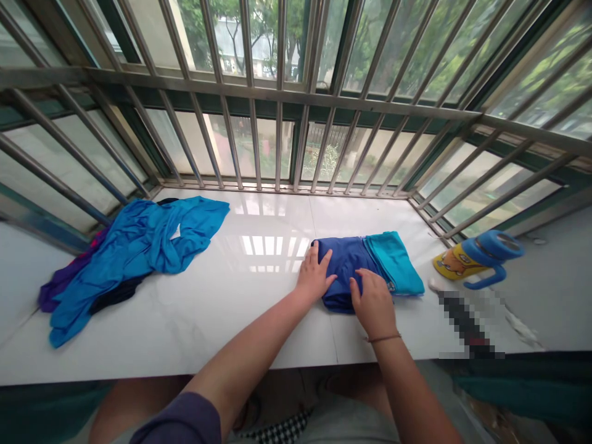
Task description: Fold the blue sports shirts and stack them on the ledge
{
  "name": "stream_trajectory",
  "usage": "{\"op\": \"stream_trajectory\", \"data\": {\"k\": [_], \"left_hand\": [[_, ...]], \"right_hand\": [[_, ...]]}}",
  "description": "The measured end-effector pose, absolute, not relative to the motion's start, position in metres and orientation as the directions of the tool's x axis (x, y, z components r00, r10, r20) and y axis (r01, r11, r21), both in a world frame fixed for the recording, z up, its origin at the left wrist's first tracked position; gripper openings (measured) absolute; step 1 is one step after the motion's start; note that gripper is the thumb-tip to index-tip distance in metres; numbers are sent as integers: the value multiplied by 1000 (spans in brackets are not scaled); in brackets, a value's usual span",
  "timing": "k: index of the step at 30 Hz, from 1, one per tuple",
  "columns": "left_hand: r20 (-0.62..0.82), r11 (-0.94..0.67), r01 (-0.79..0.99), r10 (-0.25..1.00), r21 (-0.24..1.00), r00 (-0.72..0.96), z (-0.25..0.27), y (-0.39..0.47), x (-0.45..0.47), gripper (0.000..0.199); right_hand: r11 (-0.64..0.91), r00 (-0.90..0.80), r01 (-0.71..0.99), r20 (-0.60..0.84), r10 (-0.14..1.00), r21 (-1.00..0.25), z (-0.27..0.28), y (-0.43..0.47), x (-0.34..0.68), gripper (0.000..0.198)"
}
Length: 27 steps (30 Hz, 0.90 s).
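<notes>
A folded dark blue garment (pixel 345 262) lies flat on the white sill, with a folded teal cloth (pixel 395 262) against its right side, partly overlapping. My left hand (pixel 316 271) rests at the dark blue garment's left edge, fingers spread. On its lower right part lies my right hand (pixel 374 296), fingers apart and slightly bent. Both hands touch the fabric without gripping it. Over to the left sits a loose, crumpled heap with a bright blue garment (pixel 157 237) on top. Purple cloth (pixel 53 290) and black cloth (pixel 118 295) show from under it.
A blue and yellow bottle with a handle (pixel 476 256) stands at the right end of the glossy white sill (pixel 259 308). Near it is a blurred-out dark object (pixel 467 324). Metal bars (pixel 282 95) and windows enclose the far side and both ends.
</notes>
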<state>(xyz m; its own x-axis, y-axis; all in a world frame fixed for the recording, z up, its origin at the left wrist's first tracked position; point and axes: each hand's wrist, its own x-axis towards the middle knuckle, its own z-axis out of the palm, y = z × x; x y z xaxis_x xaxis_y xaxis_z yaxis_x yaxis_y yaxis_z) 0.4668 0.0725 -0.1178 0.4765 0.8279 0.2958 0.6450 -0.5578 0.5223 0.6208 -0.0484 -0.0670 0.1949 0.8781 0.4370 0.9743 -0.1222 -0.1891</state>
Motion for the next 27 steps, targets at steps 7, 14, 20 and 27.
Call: {"op": "stream_trajectory", "data": {"k": [7, 14, 20, 27], "left_hand": [[304, -838, 506, 545, 203, 781, -112, 50, 451, 59], [193, -670, 670, 738, 319, 646, -105, 77, 461, 78], [117, -638, 685, 756, 352, 644, -120, 92, 474, 91], [92, -644, 683, 747, 345, 658, -116, 124, 483, 88]], "right_hand": [[-166, 177, 984, 184, 967, -70, -129, -37, 613, 57], [-181, 183, 983, 84, 980, -30, -127, -62, 608, 61], [-285, 285, 958, -3, 958, -2, -120, -66, 591, 61], [-373, 373, 928, -54, 926, 5, -110, -36, 583, 63]]}}
